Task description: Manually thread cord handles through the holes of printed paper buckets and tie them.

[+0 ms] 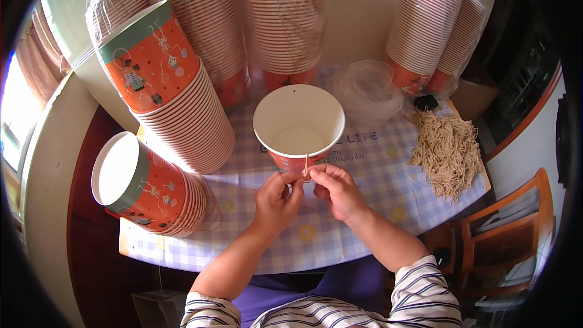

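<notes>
A white-lined paper bucket (270,112) with an orange printed outside stands upright on the checked tablecloth, straight in front of me. A small hole shows in its far wall, just under the rim. At the near rim, a thin beige cord (306,161) runs over the edge and down to my fingertips. My left hand (277,201) is closed in a pinch on the cord. Close beside it, my right hand (337,192) pinches the same cord between thumb and forefinger. The fingers partly hide the cord's lower end, so a knot or loop there cannot be made out.
On the left rise a tall stack of orange buckets (182,127) and a shorter, tilted stack (164,197). Plastic-wrapped stacks (282,18) line the back. A crumpled clear bag (367,91), a small black object (426,102) and a heap of beige cords (446,152) lie right, near a wooden chair (507,225).
</notes>
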The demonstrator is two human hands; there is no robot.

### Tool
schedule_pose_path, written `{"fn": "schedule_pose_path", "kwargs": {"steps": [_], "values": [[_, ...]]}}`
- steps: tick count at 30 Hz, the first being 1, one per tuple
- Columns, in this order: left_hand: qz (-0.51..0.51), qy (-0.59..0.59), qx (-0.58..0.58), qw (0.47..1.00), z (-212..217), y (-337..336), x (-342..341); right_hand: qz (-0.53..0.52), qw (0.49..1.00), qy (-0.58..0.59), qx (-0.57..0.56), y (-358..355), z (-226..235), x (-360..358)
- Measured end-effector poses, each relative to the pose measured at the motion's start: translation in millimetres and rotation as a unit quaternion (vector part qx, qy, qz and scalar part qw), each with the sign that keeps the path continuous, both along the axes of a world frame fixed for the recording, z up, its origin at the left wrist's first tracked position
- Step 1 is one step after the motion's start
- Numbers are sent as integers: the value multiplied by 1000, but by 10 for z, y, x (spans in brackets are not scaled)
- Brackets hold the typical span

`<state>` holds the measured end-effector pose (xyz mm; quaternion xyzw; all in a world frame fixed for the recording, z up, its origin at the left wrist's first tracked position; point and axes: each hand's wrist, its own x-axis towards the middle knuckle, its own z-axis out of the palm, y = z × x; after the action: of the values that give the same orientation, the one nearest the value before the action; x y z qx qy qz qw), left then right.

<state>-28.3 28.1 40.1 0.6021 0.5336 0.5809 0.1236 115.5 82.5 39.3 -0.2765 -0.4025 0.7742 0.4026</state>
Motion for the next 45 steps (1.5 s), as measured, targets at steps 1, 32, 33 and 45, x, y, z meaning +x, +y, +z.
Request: {"fn": "schedule_pose_path", "kwargs": {"steps": [1, 32, 33, 45], "values": [[0, 0, 0, 1000, -6, 2, -4, -18, 1000, -4, 12, 11, 13, -11], [-135, -320, -136, 928, -82, 33, -91, -3, 991, -48, 125, 64, 47, -9], [-142, -325, -131, 926, -86, 37, -90, 5, 988, -62, 139, 62, 26, -8], [-170, -363, -134, 907, -22, 21, -78, -35, 987, -45, 150, 76, -9, 5]]}}
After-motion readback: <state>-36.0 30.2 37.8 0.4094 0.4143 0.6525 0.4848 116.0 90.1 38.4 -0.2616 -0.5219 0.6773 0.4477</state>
